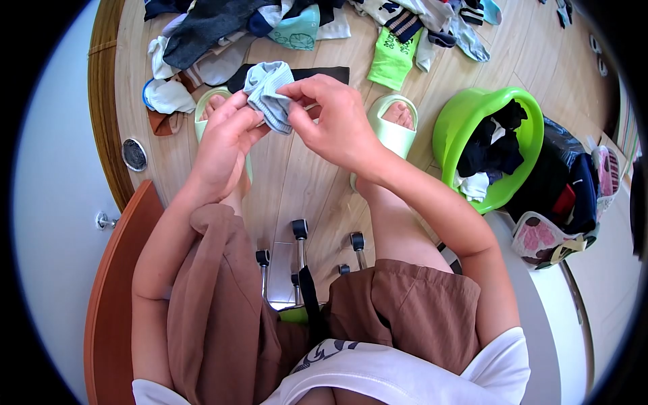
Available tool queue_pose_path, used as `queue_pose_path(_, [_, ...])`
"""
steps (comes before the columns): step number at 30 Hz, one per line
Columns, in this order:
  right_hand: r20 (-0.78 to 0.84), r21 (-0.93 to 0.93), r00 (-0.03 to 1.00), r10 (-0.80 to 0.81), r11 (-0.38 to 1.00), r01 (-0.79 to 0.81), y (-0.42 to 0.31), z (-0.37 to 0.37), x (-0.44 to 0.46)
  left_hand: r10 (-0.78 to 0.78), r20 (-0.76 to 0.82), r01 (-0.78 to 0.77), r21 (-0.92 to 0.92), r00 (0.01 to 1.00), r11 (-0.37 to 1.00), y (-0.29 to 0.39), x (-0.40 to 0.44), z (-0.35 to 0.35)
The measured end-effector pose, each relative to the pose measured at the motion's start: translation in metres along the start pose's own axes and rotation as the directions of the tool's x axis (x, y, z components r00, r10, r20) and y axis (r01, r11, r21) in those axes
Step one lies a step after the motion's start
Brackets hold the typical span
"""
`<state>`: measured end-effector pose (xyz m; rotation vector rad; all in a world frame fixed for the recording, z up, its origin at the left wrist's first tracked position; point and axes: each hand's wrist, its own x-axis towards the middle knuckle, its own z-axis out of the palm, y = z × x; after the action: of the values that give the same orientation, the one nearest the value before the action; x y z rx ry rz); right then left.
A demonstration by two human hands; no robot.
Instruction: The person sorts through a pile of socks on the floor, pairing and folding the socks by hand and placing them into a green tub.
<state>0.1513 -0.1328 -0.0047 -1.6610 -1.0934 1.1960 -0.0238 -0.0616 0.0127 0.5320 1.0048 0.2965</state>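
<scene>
A light blue-grey sock (268, 91), bunched and ribbed at its lower part, is held up over the floor between my two hands. My left hand (223, 145) grips its left side between thumb and fingers. From the right, my right hand (332, 120) pinches the sock's edge with thumb and forefinger; its other fingers are curled. Behind the sock a black sock or cloth (320, 74) lies flat on the floor. A bright green sock (393, 59) with dark lettering lies farther to the right, and a white sock (169, 96) is on the left.
Several socks and clothes, including a dark grey garment (209, 30), are heaped on the wooden floor ahead. A green basket (449, 128) at right holds dark and white clothing, beside a flower-patterned bag (538, 236). Chair casters (300, 229) stand between my legs; a wooden panel (118, 283) is left.
</scene>
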Motion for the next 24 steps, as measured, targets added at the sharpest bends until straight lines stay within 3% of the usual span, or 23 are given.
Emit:
queue_pose_path(4, [-0.038,0.024,0.999,-0.033,0.999,0.033,-0.002,0.001,0.000,-0.005,0.025,0.005,-0.011,1.000,1.000,0.000,0.001,0.001])
queue_pose_path(7, [-0.043,-0.113,0.998,-0.054,0.992,0.049,-0.004,0.000,0.002,-0.011,0.005,0.011,0.016,1.000,1.000,0.001,0.001,0.011])
queue_pose_path(10, [-0.017,-0.116,0.999,-0.035,0.993,0.033,-0.005,-0.002,0.007,0.026,-0.026,-0.023,0.090,0.999,0.996,-0.006,0.003,0.013])
queue_pose_path(14, [0.031,0.227,0.990,0.140,0.963,-0.144,-0.011,-0.002,0.011,0.122,-0.065,-0.116,0.083,0.990,0.990,-0.013,0.012,0.009])
queue_pose_path(16, [0.064,0.468,0.980,0.187,0.862,-0.195,-0.007,-0.003,0.018,0.156,-0.106,-0.153,0.043,0.982,0.987,-0.014,0.016,0.007])
queue_pose_path(19, [0.209,0.750,0.927,0.311,0.557,-0.356,-0.006,-0.007,0.021,0.168,-0.110,-0.172,-0.035,0.980,0.984,-0.015,0.020,0.003])
queue_pose_path(23, [0.399,0.863,0.838,0.373,0.156,-0.480,-0.026,-0.020,0.022,0.122,-0.111,-0.134,-0.108,0.986,0.985,-0.010,0.027,-0.007])
queue_pose_path(24, [0.411,0.855,0.848,0.334,0.183,-0.486,-0.019,-0.020,0.020,0.091,-0.110,-0.107,-0.142,0.990,0.984,-0.006,0.026,-0.004])
